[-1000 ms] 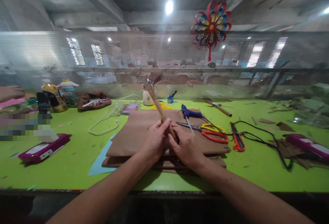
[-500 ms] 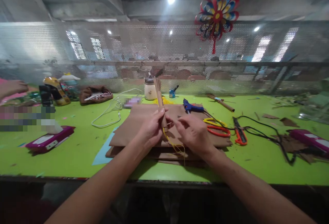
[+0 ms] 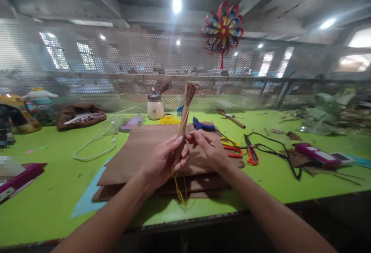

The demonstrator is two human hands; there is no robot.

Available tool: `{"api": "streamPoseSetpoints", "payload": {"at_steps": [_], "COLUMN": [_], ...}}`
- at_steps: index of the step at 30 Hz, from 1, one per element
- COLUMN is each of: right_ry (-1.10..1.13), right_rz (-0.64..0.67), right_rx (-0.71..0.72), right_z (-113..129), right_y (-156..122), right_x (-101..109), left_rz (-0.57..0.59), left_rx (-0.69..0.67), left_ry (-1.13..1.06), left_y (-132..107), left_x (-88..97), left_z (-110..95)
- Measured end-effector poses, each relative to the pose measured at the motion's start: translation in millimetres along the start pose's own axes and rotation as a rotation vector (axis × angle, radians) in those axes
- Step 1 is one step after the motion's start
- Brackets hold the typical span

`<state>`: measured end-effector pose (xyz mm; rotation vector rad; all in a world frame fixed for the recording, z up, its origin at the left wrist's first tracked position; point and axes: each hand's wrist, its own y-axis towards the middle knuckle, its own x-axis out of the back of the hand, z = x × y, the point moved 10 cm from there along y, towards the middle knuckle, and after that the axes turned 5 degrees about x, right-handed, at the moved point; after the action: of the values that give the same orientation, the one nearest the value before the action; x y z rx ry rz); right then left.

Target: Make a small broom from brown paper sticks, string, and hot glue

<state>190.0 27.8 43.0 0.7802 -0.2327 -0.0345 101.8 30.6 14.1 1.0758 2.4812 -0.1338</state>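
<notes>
My left hand point(image 3: 168, 158) is closed around a narrow pleated bundle of brown paper point(image 3: 185, 111), held upright with its top fanned out. Yellow string point(image 3: 178, 189) runs along the bundle's side and hangs in loose tails below my palm. Close against the bundle, my right hand point(image 3: 210, 148) has its thumb and fingertips drawn together in a pinch; what lies between them is too small to make out. Under both hands is a stack of brown paper sheets point(image 3: 130, 152). A blue glue gun point(image 3: 203, 125) rests at the stack's back right.
Scissors with red handles point(image 3: 234, 152) and an orange utility knife point(image 3: 251, 154) lie right of the stack. A black cord point(image 3: 278, 152) loops beyond them. Behind stands a lidded bottle point(image 3: 155, 106); a white cable point(image 3: 94, 158) curves at left. Purple boxes flank the green table point(image 3: 58, 191).
The view has turned to the right. The paper bundle now tilts rightward with its fanned top more visible, and my left fingers wrap its lower part. My right hand stays beside it, fingers pinched.
</notes>
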Motion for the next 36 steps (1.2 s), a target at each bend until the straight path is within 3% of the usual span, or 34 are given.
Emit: {"api": "streamPoseSetpoints", "payload": {"at_steps": [7,18,22,25,29,32,36], "right_ry": [0.225,0.439,0.507,0.607,0.69,0.665,0.661], "right_rz": [0.217,0.289,0.321,0.203,0.101,0.125,0.268], "right_rx": [-0.157,-0.486,-0.452,-0.398,-0.457,-0.471,-0.495], "right_z": [-11,-33,-22,-21,-39,-44,-36], "right_y": [-8,0,15,25,18,10,0], "right_x": [-35,-60,-59,-46,-39,-41,-54], "left_rz": [-0.107,-0.23,-0.193,-0.161,-0.116,-0.12,-0.106], "left_rx": [0.052,-0.063,-0.075,-0.052,0.045,0.042,0.011], "left_ry": [0.017,0.204,0.153,0.153,0.173,0.172,0.123], "left_y": [2,3,2,3,6,7,8], "left_x": [8.9,15.8,8.4,6.7,8.8,10.5,7.9], "left_z": [12,14,9,9,23,26,23]}}
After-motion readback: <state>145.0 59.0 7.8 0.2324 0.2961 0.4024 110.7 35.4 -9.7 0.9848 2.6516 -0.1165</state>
